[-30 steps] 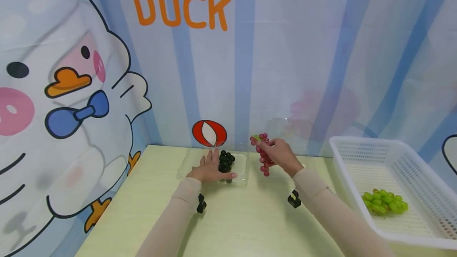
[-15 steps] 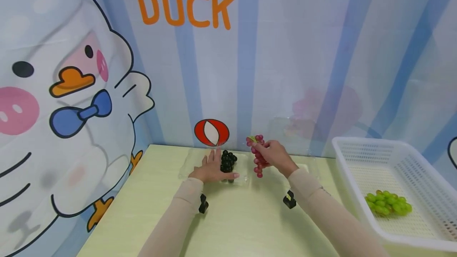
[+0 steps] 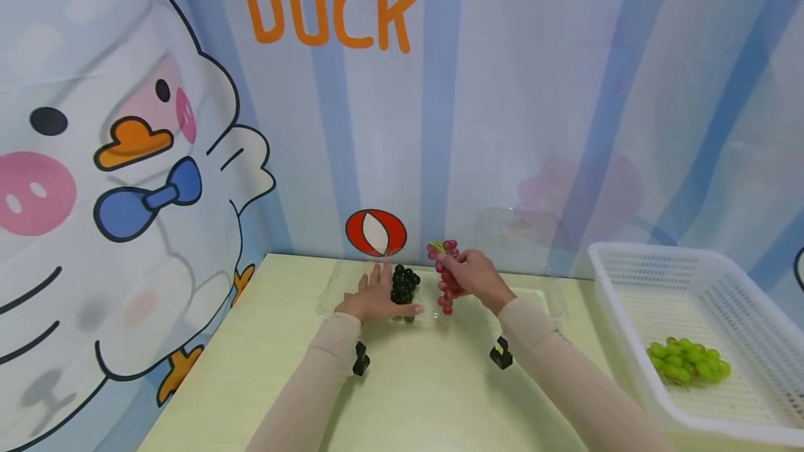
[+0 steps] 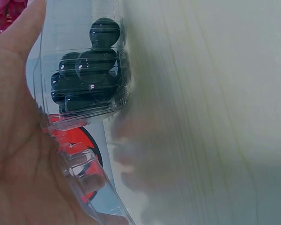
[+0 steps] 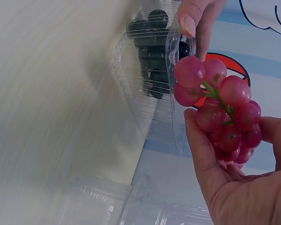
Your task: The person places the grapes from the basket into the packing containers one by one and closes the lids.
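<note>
My left hand [image 3: 373, 297] lies with straight, spread fingers along a clear plastic clamshell box [image 3: 328, 291]. Its thumb reaches across the box's near edge. Inside sits a bunch of black grapes [image 3: 403, 286], seen through the plastic in the left wrist view as dark round grapes [image 4: 91, 77]. My right hand [image 3: 480, 279] grips a bunch of pink grapes [image 3: 446, 291], its stem end upward and the lower grapes hanging. In the right wrist view the pink bunch [image 5: 225, 108] overlaps the box rim [image 5: 171, 61], thumb and fingers on either side of the bunch.
A second clear clamshell [image 3: 555, 295] stands to the right behind my right forearm, its lid raised against the curtain. At the far right a white plastic basket [image 3: 618, 340] holds a bunch of green grapes [image 3: 687, 361]. The printed curtain [image 3: 490, 89] rises at the table's [image 3: 433, 396] back edge.
My right hand has carried the pink grapes leftward, closer to the box with the black grapes. My left hand has stayed on that box. The head view has shifted slightly.
</note>
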Motion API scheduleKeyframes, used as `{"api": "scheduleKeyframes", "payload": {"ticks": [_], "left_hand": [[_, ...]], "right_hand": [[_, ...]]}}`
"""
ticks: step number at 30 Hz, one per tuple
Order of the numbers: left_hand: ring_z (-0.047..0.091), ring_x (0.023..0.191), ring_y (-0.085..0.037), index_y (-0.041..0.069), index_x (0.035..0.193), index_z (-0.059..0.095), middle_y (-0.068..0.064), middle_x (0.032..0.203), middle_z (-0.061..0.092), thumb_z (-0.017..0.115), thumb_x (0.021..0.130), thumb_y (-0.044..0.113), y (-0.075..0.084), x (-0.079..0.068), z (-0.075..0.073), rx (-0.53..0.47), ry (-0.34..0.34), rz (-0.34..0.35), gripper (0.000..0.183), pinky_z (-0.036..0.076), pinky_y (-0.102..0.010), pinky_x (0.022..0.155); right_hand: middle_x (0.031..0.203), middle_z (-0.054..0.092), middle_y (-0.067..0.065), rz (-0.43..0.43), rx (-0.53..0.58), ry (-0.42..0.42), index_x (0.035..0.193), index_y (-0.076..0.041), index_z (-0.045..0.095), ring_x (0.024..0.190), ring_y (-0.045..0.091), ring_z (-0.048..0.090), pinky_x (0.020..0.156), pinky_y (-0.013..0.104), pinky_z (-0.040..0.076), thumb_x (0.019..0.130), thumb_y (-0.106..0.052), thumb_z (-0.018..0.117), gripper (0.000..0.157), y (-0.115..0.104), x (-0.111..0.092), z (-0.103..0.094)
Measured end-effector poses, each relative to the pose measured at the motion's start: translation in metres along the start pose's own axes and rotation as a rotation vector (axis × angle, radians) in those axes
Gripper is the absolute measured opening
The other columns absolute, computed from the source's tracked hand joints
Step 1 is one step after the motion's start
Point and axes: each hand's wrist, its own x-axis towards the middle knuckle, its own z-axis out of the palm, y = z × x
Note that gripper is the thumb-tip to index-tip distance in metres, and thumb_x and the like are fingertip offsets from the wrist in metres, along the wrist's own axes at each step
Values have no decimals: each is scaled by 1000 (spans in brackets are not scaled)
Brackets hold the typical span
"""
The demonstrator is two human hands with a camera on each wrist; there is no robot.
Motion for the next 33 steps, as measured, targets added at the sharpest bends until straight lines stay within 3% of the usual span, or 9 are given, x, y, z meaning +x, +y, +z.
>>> {"api": "scheduleKeyframes", "payload": {"ticks": [4,11,20,24,33], "left_hand": [[5,155,-46,17,164,-7,-12,171,-4,62,74,86,0,2,2,-2,-5,-5,133,14,-82,108],[6,155,-45,16,165,-6,-12,171,-3,62,73,87,0,3,3,2,-5,-6,134,15,-82,108],[7,155,-46,15,165,-4,-14,171,-2,63,74,85,1,1,2,7,-9,-15,133,17,-82,108],[6,155,-46,15,165,-5,-13,171,-3,63,74,85,1,2,2,6,-13,-15,133,17,-82,108],[6,155,-46,17,165,-5,-14,171,-2,61,74,87,-1,7,4,9,-6,-14,133,17,-83,107]], "right_hand": [[75,73,11,10,25,-1,93,1,64,64,17,71,72,36,62,102,-36,62,38,2,1,2],[77,72,8,6,-78,54,94,-2,65,68,16,70,77,33,60,102,-43,60,41,0,3,4],[71,71,8,0,-34,27,89,0,69,60,16,68,76,32,61,103,-41,59,44,-2,10,12],[72,70,7,9,-74,50,86,-3,68,64,15,69,74,32,61,103,-42,60,43,-4,12,14],[74,73,8,13,-48,47,88,-2,71,65,16,73,68,31,61,103,-38,60,40,-8,16,20]]}}
